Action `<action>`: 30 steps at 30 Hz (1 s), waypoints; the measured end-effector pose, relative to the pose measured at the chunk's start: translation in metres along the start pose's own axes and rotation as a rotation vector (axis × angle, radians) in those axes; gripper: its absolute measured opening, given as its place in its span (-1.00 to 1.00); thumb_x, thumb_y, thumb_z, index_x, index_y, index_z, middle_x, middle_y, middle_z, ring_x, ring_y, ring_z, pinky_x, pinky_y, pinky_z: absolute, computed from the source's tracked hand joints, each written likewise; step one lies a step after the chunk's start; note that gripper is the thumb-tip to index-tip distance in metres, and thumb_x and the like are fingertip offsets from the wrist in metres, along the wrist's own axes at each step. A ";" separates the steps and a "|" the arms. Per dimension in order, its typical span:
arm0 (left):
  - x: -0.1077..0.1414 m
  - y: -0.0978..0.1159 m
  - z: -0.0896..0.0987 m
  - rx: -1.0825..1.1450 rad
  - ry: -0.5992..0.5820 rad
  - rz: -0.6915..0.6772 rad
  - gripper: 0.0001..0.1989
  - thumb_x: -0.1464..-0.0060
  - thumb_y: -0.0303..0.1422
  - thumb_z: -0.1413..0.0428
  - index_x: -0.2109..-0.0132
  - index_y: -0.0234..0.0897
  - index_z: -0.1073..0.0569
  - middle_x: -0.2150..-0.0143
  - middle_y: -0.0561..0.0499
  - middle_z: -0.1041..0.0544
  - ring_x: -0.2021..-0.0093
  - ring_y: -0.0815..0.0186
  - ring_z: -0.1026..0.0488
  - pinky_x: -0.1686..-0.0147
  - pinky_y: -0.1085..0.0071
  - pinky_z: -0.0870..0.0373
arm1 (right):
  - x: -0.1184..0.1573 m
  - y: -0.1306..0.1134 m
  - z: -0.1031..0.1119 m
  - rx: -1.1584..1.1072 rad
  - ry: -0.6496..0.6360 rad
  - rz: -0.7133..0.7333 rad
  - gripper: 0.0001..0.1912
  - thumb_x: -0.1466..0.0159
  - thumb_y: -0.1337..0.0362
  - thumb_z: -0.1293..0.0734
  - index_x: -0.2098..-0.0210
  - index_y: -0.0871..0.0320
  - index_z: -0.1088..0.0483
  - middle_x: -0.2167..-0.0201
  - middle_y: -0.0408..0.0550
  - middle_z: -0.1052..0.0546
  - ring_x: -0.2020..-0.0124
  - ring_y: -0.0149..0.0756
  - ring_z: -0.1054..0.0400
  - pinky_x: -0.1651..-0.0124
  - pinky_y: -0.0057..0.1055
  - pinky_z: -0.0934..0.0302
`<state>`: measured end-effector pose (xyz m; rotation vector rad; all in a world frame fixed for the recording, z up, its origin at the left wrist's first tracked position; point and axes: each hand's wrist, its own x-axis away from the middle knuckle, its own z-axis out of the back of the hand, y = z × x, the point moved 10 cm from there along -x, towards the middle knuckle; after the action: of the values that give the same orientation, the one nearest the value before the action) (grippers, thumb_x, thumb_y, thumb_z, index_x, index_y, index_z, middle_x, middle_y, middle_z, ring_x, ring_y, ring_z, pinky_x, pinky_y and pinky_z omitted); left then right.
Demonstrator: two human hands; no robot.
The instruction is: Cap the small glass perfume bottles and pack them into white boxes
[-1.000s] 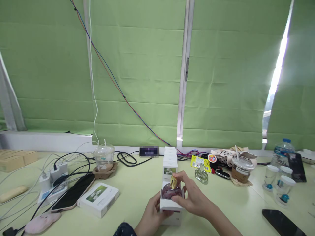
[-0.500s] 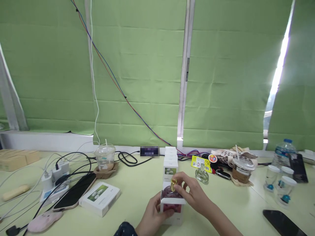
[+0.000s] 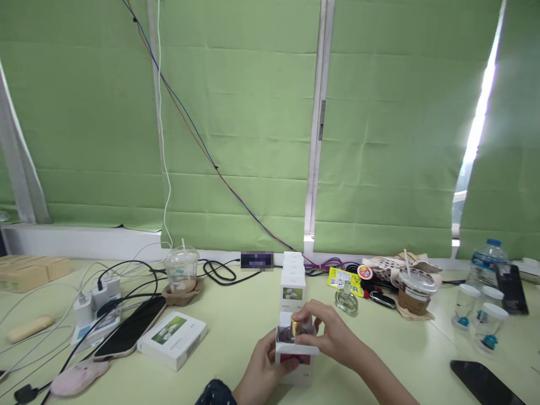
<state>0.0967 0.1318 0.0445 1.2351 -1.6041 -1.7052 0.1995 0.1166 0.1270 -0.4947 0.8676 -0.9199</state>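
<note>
My left hand (image 3: 264,363) is wrapped around the side and front of a small white box (image 3: 301,374) with a reddish picture panel, standing open at the top. Inside the box's opening sits a dark purplish perfume bottle (image 3: 286,334) with a gold neck, mostly hidden by the box walls. The fingers of my right hand (image 3: 333,332) pinch the gold neck from the right. Just behind stands a row of white boxes (image 3: 292,284), the nearest showing a flower picture. A clear glass perfume bottle (image 3: 346,302) lies to the right of that row.
On the left are a flat white box (image 3: 183,343), a phone (image 3: 130,326), a power strip (image 3: 90,332) with tangled cables and a plastic cup (image 3: 181,270). Rightward are a yellow packet (image 3: 343,280), an iced drink cup (image 3: 415,292), lidded jars (image 3: 489,329) and a dark phone (image 3: 485,382).
My right hand has moved slightly down, and the perfume bottle has sunk deeper into the box, its gold neck now more upright. My left hand keeps its hold on the box.
</note>
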 end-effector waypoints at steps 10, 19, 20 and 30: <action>0.000 0.001 -0.002 -0.003 -0.012 -0.001 -0.68 0.09 -0.35 -0.31 0.14 -0.32 -0.51 0.28 -0.09 -0.63 0.28 0.19 -0.55 0.24 0.36 -0.42 | 0.000 -0.011 0.002 0.050 0.007 0.098 -0.83 -0.03 0.28 -0.48 0.36 0.05 -0.48 0.14 -0.04 -0.47 0.06 -0.15 -0.31 0.08 -0.27 -0.25; -0.001 0.005 0.007 -0.080 0.070 -0.028 -0.71 0.20 -0.40 -0.34 0.24 -0.30 -0.54 0.31 -0.02 -0.61 0.24 0.17 -0.51 0.23 0.40 -0.42 | 0.003 0.004 -0.006 0.027 -0.032 0.053 -0.98 -0.08 0.31 -0.43 0.44 0.08 -0.52 0.12 -0.02 -0.45 0.05 -0.19 -0.36 -0.03 -0.22 -0.21; -0.001 0.005 0.008 -0.082 0.078 -0.028 -0.72 0.22 -0.41 -0.34 0.26 -0.30 -0.54 0.33 -0.01 -0.60 0.25 0.18 -0.51 0.23 0.40 -0.42 | 0.004 0.006 -0.007 0.026 -0.035 0.052 -0.98 -0.09 0.29 -0.42 0.44 0.07 -0.53 0.12 -0.02 -0.45 0.06 -0.19 -0.36 -0.04 -0.22 -0.21; -0.001 0.000 0.006 -0.072 0.070 -0.013 -0.64 0.21 -0.38 -0.35 0.18 -0.31 -0.51 0.24 -0.05 -0.60 0.19 0.13 -0.51 0.19 0.35 -0.40 | 0.005 -0.016 -0.012 0.164 -0.079 0.156 -0.92 -0.14 0.34 -0.40 0.37 0.09 -0.56 0.24 0.00 -0.45 0.13 -0.19 -0.34 0.07 -0.26 -0.26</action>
<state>0.0919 0.1360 0.0443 1.2587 -1.4844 -1.6937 0.1835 0.1035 0.1289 -0.3153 0.7414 -0.8148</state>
